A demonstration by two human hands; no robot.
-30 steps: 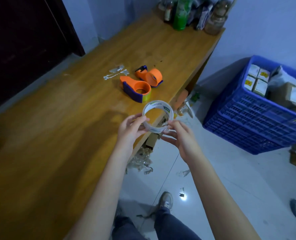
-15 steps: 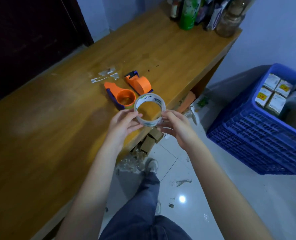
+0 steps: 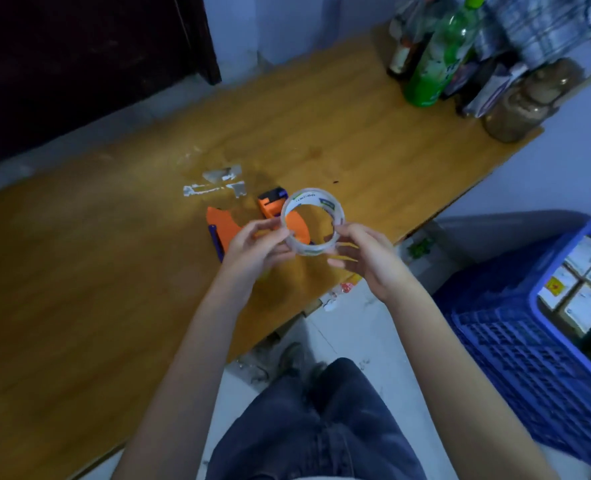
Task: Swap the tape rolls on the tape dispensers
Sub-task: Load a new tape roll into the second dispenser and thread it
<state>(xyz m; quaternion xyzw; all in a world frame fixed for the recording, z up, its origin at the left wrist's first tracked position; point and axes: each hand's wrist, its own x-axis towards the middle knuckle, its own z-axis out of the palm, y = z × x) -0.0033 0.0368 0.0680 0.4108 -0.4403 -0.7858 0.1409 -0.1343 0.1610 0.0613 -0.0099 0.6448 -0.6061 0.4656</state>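
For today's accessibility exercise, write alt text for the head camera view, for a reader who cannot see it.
A person's left hand and right hand hold a clear tape roll above a wooden table, over two orange tape dispensers lying on it. Bottles stand at the table's far end, and a blue crate of small boxes sits on the floor to the right.

**Wood, plastic, glass and glossy tile**

The desk [image 3: 356, 140] is smooth orange-brown wood grain with a soft sheen. The tape roll [image 3: 313, 220] looks like clear glossy film on a white printed core, probably card. Both dispensers [image 3: 224, 226] are matt orange plastic. The crate [image 3: 515, 348] is blue moulded plastic lattice. The green bottle [image 3: 436, 67] is shiny and translucent. The floor [image 3: 352, 327] is glossy pale tile.
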